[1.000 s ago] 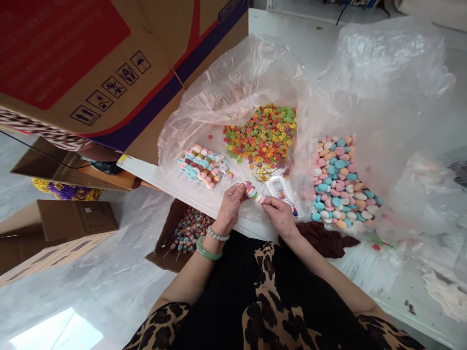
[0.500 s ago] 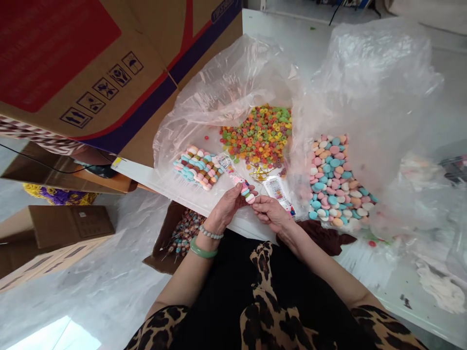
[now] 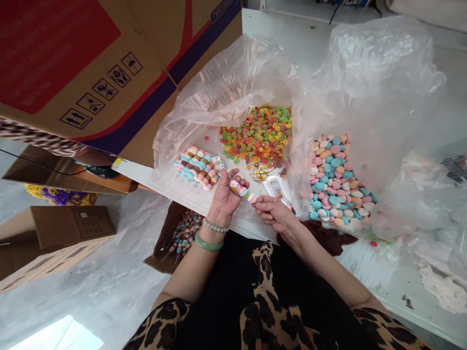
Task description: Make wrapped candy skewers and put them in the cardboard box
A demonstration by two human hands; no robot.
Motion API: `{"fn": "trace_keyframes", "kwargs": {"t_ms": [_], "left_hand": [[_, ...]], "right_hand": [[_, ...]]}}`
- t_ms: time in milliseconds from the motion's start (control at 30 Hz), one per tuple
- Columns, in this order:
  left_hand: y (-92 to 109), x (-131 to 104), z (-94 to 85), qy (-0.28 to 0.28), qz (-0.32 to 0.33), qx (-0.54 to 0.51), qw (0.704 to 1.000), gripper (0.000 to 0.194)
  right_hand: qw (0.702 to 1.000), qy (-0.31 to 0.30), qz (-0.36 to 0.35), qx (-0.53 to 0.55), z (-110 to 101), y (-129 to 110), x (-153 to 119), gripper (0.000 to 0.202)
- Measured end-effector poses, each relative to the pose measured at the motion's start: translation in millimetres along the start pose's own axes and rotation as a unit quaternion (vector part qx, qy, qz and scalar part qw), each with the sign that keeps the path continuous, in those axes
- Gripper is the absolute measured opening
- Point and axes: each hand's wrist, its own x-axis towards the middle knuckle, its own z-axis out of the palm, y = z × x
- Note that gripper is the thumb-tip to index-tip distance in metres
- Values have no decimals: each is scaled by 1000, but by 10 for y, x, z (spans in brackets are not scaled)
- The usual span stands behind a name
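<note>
My left hand (image 3: 225,197), palm turned up, has its fingers curled round a candy skewer (image 3: 251,197) partly inside a printed plastic wrapper (image 3: 237,187). The skewer's bare end, with pink, white and green pieces, points to the right. My right hand (image 3: 272,211) pinches at that end; the stick itself is barely visible. Just left of my left hand lies a pile of candy skewers (image 3: 197,166) in rows of pastel and brown pieces. Near my right hand are flat printed wrappers (image 3: 278,189) and gold twist ties (image 3: 260,173).
Ring gummies (image 3: 259,136) lie in a clear plastic bag (image 3: 233,68) behind my hands. Pastel oval candies (image 3: 333,180) fill another bag (image 3: 379,82) on the right. A large carton (image 3: 91,58) stands at the left. Below the table edge, an open box (image 3: 164,238) holds more skewers.
My left hand has shifted slightly left and rolled palm up, with the wrapper now covering more of the skewer. My right hand stays at the skewer's end.
</note>
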Motion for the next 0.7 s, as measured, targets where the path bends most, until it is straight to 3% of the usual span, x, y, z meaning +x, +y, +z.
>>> {"fn": "trace_keyframes", "kwargs": {"t_ms": [133,200,233,300,400,467,500,533,567,600,700], "left_hand": [[-101,-23,35,6,1,-3,1000,33],[-129,-32,34,10,17,8,1000,31],[-137,-35,31,12,30,15,999,30],[-146,-38,21,9,55,27,998,29],[-155,-45,3,0,72,38,997,31],[-168,-58,-5,2,70,44,997,32],[-177,-67,-6,1,67,46,997,33],[-186,-78,-5,-3,63,48,997,34],[-196,-90,-2,-10,55,51,997,35],[-206,-101,1,-17,43,54,997,36],[-235,-125,6,-30,-3,53,998,40]], "right_hand": [[999,21,-16,-24,-8,37,20,24],[983,83,-101,-130,13,87,31,16],[957,115,-163,-210,24,113,33,12],[857,166,-288,-393,34,159,26,13],[662,211,-383,-608,11,214,3,24],[580,221,-400,-674,-7,239,-4,27],[565,218,-404,-686,-8,247,-1,28],[569,212,-405,-683,-2,248,6,28],[593,206,-403,-666,11,244,17,27],[636,197,-395,-633,31,233,30,25],[836,156,-306,-427,109,172,73,14]]}}
